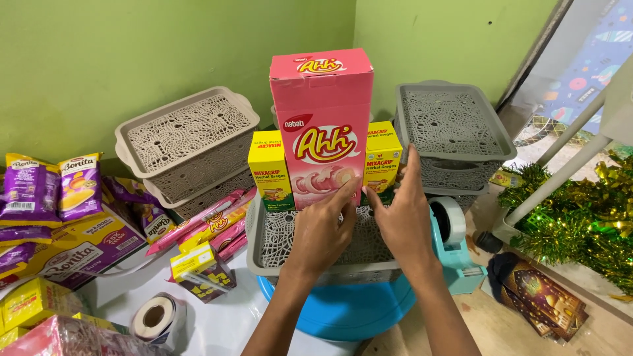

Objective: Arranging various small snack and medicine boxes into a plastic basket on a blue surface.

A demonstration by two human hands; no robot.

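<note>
Green-painted walls meet in a corner behind a white tabletop (217,323) crowded with snack stock.

Head view, item by item:

Tall pink cardboard snack box (322,125): stands upright at the back of a grey lattice plastic basket (264,244), just beyond both sets of fingertips. Judged light, stiff-walled and easily dented, with a smooth printed skin; best taken by its two narrow sides low down, where it will not tip.

Left hand (321,236): fingers (343,192) loosely extended, tips touching the lower front face of the pink box; pressing, not clasping.

Right hand (403,211): fingers spread and raised, tips against the box's lower right edge and overlapping the small yellow-and-green carton (382,158) beside it. Neither hand is closed round anything.

Second small yellow-and-green carton (268,168): upright, to the left of the left fingers, touching the pink box.

Blue round plastic tub (349,310): under the basket, below the wrists.

Stacked beige lattice baskets (188,142): far left of the fingers, upturned.

Dark grey lattice baskets (452,125): stacked, right of the fingers.

Teal tape dispenser (452,231): just right of the right wrist.

Purple snack packets (53,188), pink wafer sticks (211,221), white tape roll (155,316): well left.

Green-gold tinsel (580,217): far right.
</note>
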